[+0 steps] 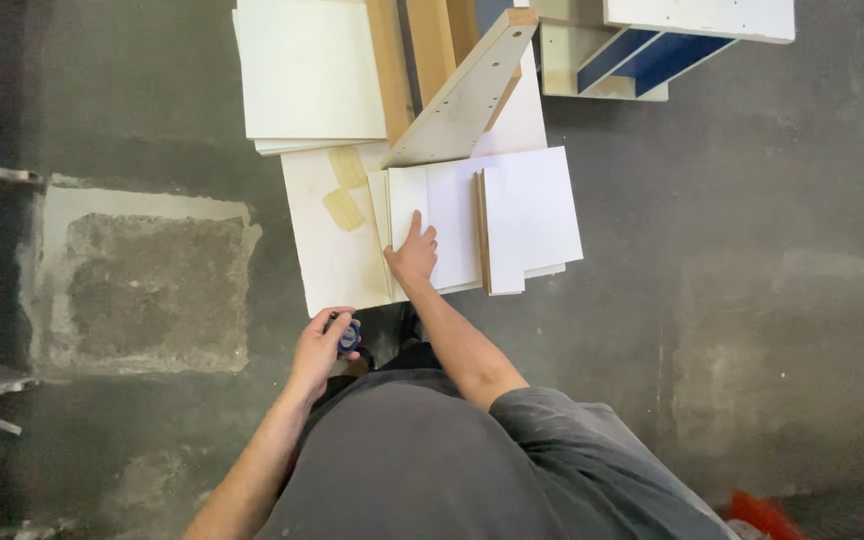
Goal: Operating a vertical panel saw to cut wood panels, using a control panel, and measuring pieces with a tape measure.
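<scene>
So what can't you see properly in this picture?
- Blue thing in the left hand: the fingers wrap most of it, so its kind is unclear in the head view.
- White panels under the right hand: stacked, so the lower ones are mostly covered.
- Blue-and-white frame: cut off by the top edge.
- Red thing: cut off at the bottom edge and too small to tell.
- Feet: hidden by the person's own body.
</scene>
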